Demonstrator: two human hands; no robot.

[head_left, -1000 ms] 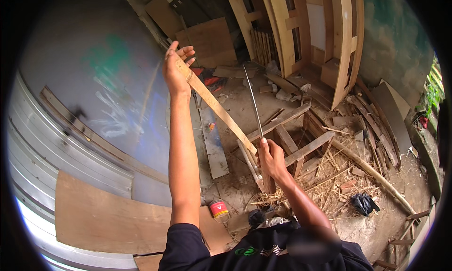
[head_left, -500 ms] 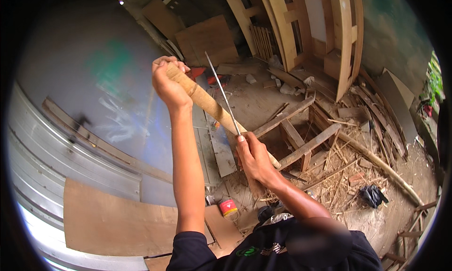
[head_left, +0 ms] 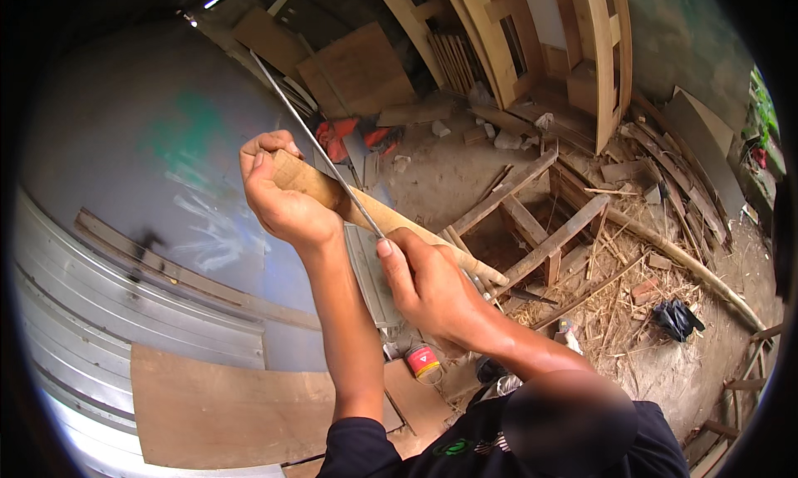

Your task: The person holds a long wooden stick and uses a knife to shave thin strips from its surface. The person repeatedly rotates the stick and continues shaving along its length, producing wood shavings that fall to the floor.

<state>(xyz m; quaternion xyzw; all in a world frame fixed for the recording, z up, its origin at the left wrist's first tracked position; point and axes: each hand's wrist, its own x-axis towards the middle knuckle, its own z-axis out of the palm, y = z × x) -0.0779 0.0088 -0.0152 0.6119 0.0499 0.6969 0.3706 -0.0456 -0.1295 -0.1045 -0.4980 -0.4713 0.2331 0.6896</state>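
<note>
My left hand is closed around the upper left end of a pale brown pole that looks like bamboo. The pole slants down to the right and tapers to a lower end past my right wrist. My right hand is closed on a long, thin grey metal piece, with the thumb pressed along its base. Whether this is a rod or a blade seen edge-on, I cannot tell. It points up and left, crossing in front of the pole close to my left hand. The grip end is hidden in my right hand.
A rough wooden frame stands on the floor just beyond my right hand, with wood shavings around it. A red tin sits near my body. Plywood lies at lower left; tall wooden frames lean at the back.
The metal piece has swung left and now crosses the pole near my left hand. My left hand has moved down and left, my right hand slightly left.
</note>
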